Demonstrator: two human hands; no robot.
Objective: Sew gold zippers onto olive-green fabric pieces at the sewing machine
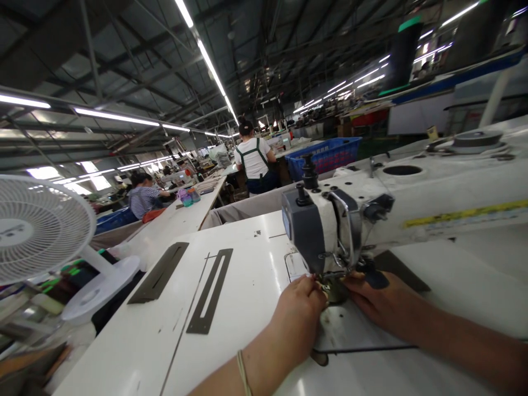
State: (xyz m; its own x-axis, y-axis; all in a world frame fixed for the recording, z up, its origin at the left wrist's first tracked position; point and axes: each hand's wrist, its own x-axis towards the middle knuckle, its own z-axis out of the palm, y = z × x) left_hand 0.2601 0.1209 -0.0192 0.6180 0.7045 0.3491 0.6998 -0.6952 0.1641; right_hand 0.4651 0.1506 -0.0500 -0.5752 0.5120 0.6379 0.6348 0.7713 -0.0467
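Observation:
A sewing machine (324, 234) with a grey and white head stands in front of me. Under its needle area lies a small piece of olive fabric (337, 292), mostly covered by my fingers and the machine parts. My left hand (300, 311), a band at its wrist, is closed with curled fingers at the piece's left edge. From the right, my right hand (385, 302) reaches under the head, its fingers pressed together on the piece's other side. The fingertips of both hands are partly hidden. Behind my right hand lies a flat dark olive piece (402, 270).
Left on the white table (247, 264) lie an olive slotted frame-shaped piece (218, 280) and some olive strips (159, 273). A white fan (41, 231) stands at the far left. Ahead are two seated people and a blue basket (324, 157). Yellow measuring tape (466, 214) runs along the machine.

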